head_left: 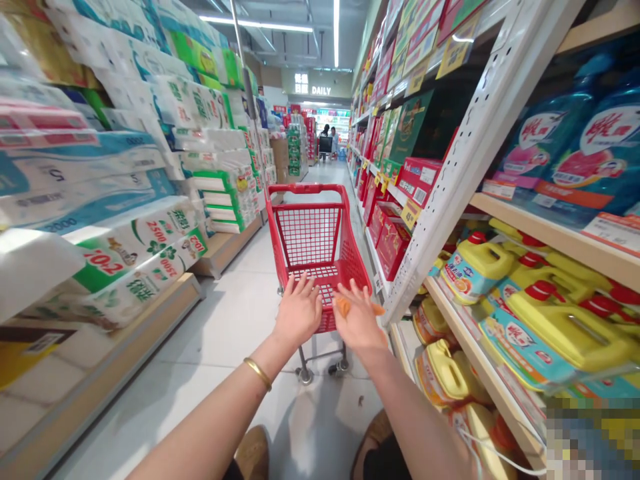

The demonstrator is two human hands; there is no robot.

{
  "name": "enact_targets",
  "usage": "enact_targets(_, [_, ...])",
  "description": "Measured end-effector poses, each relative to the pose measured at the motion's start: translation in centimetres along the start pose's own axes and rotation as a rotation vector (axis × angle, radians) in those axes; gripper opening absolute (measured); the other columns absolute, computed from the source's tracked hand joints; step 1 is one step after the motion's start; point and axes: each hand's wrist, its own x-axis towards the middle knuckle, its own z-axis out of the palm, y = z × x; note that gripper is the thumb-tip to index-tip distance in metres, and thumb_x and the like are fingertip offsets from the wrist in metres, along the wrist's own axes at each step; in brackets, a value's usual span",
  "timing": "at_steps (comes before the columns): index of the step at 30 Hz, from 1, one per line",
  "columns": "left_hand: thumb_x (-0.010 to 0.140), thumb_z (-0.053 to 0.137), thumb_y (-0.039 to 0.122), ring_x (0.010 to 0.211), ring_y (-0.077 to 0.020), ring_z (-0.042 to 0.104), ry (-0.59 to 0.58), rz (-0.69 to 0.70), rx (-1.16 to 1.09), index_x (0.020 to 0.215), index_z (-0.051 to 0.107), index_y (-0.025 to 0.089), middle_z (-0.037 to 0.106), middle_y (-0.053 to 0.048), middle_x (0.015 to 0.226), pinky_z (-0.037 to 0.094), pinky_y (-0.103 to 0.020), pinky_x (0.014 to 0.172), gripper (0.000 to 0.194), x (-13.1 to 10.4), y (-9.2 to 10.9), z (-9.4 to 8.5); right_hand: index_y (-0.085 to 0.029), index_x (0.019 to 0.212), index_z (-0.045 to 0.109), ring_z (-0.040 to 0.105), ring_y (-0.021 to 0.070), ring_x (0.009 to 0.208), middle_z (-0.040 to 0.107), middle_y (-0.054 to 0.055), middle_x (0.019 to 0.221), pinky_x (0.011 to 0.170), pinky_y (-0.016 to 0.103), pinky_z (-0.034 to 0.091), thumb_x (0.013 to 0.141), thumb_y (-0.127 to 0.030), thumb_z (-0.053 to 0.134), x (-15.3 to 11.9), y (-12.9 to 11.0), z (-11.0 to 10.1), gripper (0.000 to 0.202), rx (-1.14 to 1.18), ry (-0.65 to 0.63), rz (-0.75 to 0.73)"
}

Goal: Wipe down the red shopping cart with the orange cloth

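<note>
A red plastic shopping cart (311,230) with mesh walls stands upright in the aisle before me. My left hand (301,307) rests palm down at its near edge, fingers stretched forward and apart. Beside it, my right hand (357,313) lies at the same edge with its fingers extended too. A bright orange thing (343,306), soft-looking, shows by the right thumb and again past the hand's outer side, so it is held under the palm. What kind of thing it is, I cannot make out. Both hands cover the cart's near bar.
Stacked tissue packs (145,260) line the left side on a low wooden platform (125,353). At right, shelves hold yellow detergent jugs (555,327), blue pump bottles (605,143) and red boxes (393,243). A white perforated post (450,160) stands close by the cart. People (326,137) are far ahead.
</note>
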Motion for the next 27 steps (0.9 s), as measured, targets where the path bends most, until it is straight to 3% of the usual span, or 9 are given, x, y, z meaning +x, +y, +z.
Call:
enact_targets(3, [0.108,0.034,0.031,0.161,-0.0345,0.035,0.027,-0.016,0.0,0.143,0.068,0.013,0.053,-0.015,0.162,0.024,-0.062,0.134,0.052,-0.5,-0.3,-0.2,-0.02,0.136,0.074,0.047,0.0313,0.155,0.066,0.009,0.151,0.135,0.063,0.018,0.104,-0.027,0.053,0.0,-0.9,0.0,0.038,0.003,-0.071,-0.068])
enact_targets(7, [0.105,0.043,0.035,0.165,-0.039,0.023,0.102,-0.163,0.016,0.156,0.057,0.014,0.036,-0.016,0.172,0.026,-0.066,0.133,0.057,-0.9,-1.0,-0.3,-0.019,0.127,0.078,0.04,0.0371,0.158,0.066,0.013,0.15,0.133,0.071,0.009,0.1,-0.021,0.057,0.5,1.7,-1.5,0.034,-0.143,0.067,0.05])
enact_targets(10, [0.1,0.047,0.026,0.165,-0.0386,0.022,0.084,-0.149,0.005,0.155,0.057,0.018,0.039,-0.013,0.171,0.03,-0.065,0.132,0.057,-0.9,-1.1,-0.1,-0.019,0.126,0.078,0.037,0.0376,0.16,0.063,0.012,0.154,0.133,0.072,0.01,0.102,-0.023,0.055,0.6,2.0,-1.1,0.034,-0.114,0.117,0.068])
enact_targets(13, [0.098,0.048,0.022,0.165,-0.0374,0.022,0.069,-0.119,0.01,0.154,0.058,0.018,0.04,-0.012,0.171,0.031,-0.061,0.132,0.058,-1.1,-0.7,0.1,-0.022,0.124,0.079,0.046,0.0324,0.155,0.068,0.008,0.149,0.134,0.066,0.019,0.106,-0.026,0.051,0.3,-0.7,0.8,0.034,0.03,0.037,-0.024])
enact_targets(16, [0.102,0.043,0.024,0.164,-0.033,0.028,0.043,-0.086,0.003,0.158,0.053,0.017,0.04,-0.013,0.171,0.032,-0.056,0.133,0.058,-1.3,-0.9,-0.3,-0.025,0.122,0.079,0.053,0.0289,0.151,0.073,0.006,0.141,0.136,0.064,0.016,0.106,-0.027,0.051,0.0,-2.3,1.4,0.033,0.091,-0.044,-0.134])
enact_targets(19, [0.106,0.037,0.027,0.163,-0.0286,0.03,0.037,-0.075,-0.012,0.162,0.047,0.014,0.038,-0.012,0.172,0.032,-0.05,0.134,0.059,-0.9,-2.0,-1.1,-0.023,0.119,0.081,0.044,0.0336,0.156,0.068,0.009,0.148,0.135,0.069,0.009,0.104,-0.026,0.054,0.4,-0.1,0.0,0.031,-0.028,0.036,-0.063])
enact_targets(23, [0.109,0.039,0.043,0.165,-0.0336,0.02,0.084,-0.117,0.028,0.16,0.052,0.016,0.033,-0.012,0.174,0.024,-0.057,0.136,0.059,0.2,-3.5,-1.7,-0.022,0.125,0.079,0.033,0.0389,0.162,0.058,0.01,0.159,0.132,0.075,0.01,0.103,-0.026,0.054,0.9,3.5,-1.1,0.033,-0.122,0.21,0.127])
enact_targets(25, [0.109,0.037,0.042,0.165,-0.0341,0.021,0.062,-0.091,0.033,0.157,0.055,0.016,0.034,-0.012,0.173,0.023,-0.058,0.136,0.057,0.5,-3.7,-1.4,-0.024,0.127,0.078,0.035,0.0384,0.161,0.059,0.009,0.158,0.131,0.076,0.013,0.105,-0.029,0.052,0.6,2.8,-0.5,0.035,-0.053,0.185,0.123])
enact_targets(27, [0.11,0.034,0.039,0.164,-0.033,0.023,0.035,-0.064,0.028,0.157,0.055,0.016,0.037,-0.011,0.172,0.024,-0.058,0.135,0.056,0.6,-3.5,-0.9,-0.026,0.13,0.077,0.039,0.0353,0.159,0.06,0.006,0.158,0.133,0.072,0.016,0.107,-0.032,0.05,0.0,0.6,0.4,0.036,0.05,0.071,0.03])
